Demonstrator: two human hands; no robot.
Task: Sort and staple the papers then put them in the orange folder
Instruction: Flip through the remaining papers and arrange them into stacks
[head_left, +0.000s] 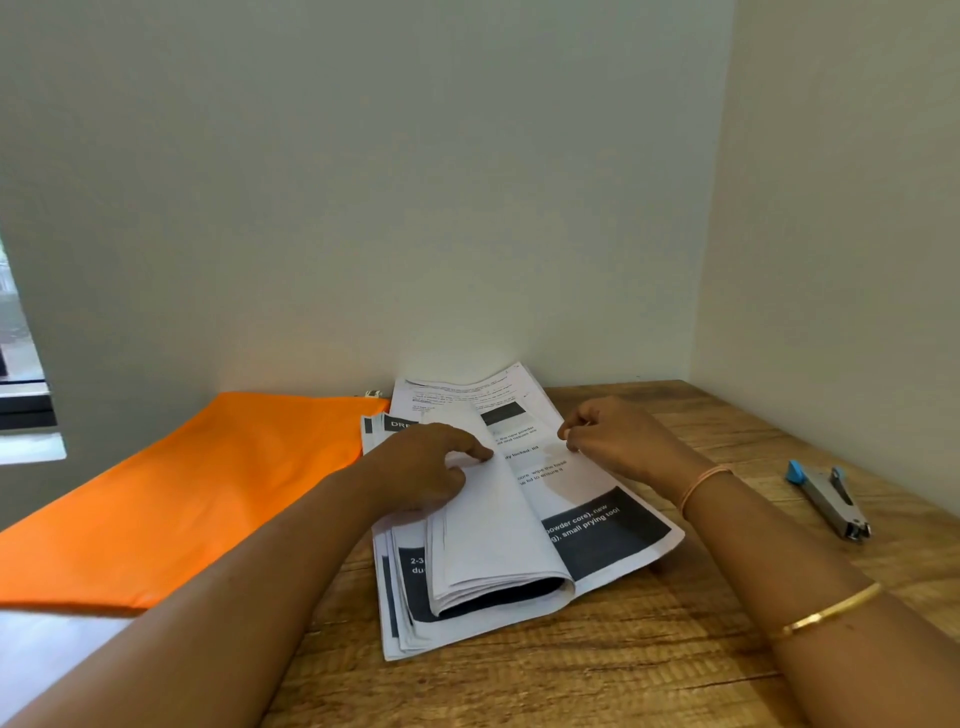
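On wooden corner table (571, 675), papers (493, 519).

Soft, even daylight from a window (21, 364) at left; sharp centre, wide-angle bending at edges.

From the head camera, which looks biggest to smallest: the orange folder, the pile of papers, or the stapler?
1. orange folder, though its near end lies closer to the camera, so its lead is unsure
2. papers
3. stapler, clearly smallest
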